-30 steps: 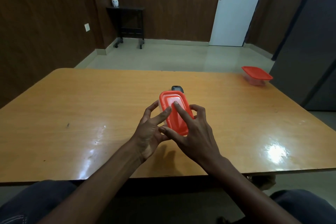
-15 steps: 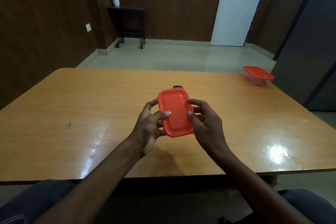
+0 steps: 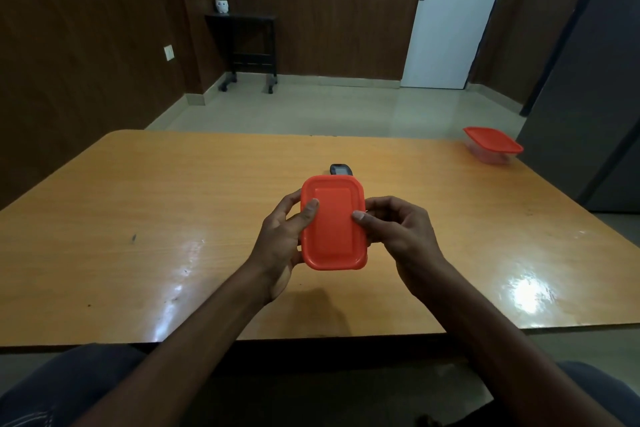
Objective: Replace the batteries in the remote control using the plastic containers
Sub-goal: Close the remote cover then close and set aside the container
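A small plastic container with an orange lid [image 3: 332, 224] is held up above the middle of the wooden table [image 3: 145, 218], lid facing me. My left hand [image 3: 282, 239] grips its left side with the thumb on the lid. My right hand [image 3: 398, 232] grips its right side, thumb pressed on the lid's edge. Just beyond the container a dark remote control [image 3: 341, 169] lies on the table, mostly hidden behind the lid. The container's clear body and contents are hidden.
A second clear container with an orange lid [image 3: 493, 145] stands at the table's far right corner. A dark cabinet [image 3: 588, 97] rises right of the table. My knees show under the near table edge.
The container has been lifted off the table and turned so its lid faces me. My right hand moved from the top of the lid to its right side.
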Motion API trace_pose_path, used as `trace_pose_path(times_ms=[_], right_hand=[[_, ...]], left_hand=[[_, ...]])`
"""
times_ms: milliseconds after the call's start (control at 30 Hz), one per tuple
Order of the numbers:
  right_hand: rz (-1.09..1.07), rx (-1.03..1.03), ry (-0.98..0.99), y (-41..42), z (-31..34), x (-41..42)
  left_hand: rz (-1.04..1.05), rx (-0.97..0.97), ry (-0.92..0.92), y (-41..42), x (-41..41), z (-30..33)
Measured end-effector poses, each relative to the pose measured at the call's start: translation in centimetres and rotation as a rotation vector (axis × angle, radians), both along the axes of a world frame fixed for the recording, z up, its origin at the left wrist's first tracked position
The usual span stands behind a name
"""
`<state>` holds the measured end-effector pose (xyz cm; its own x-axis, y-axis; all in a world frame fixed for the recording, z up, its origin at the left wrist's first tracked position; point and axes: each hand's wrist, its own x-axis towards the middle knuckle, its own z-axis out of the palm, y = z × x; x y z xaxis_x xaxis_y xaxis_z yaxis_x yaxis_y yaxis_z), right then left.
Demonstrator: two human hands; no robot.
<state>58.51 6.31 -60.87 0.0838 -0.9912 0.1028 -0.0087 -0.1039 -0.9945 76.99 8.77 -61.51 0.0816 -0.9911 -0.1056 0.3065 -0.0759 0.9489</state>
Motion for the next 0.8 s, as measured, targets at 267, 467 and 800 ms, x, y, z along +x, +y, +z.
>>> trace_pose_path(times_ms=[267, 467, 800], right_hand=[[-0.009, -0.097, 0.106, -0.2, 0.5, -0.2], [-0.037, -0.165, 0.162, 0.0, 0.7, -0.3], [0.031, -0.063, 0.159, 0.7, -0.1, 1.2]], left_hand=[[-0.024, -0.044, -0.146, 0.1, 0.1, -0.1], [0.011, -0.116, -0.183, 0.8, -1.0, 0.2], [0.206, -0.115, -0.088, 0.4, -0.8, 0.1]])
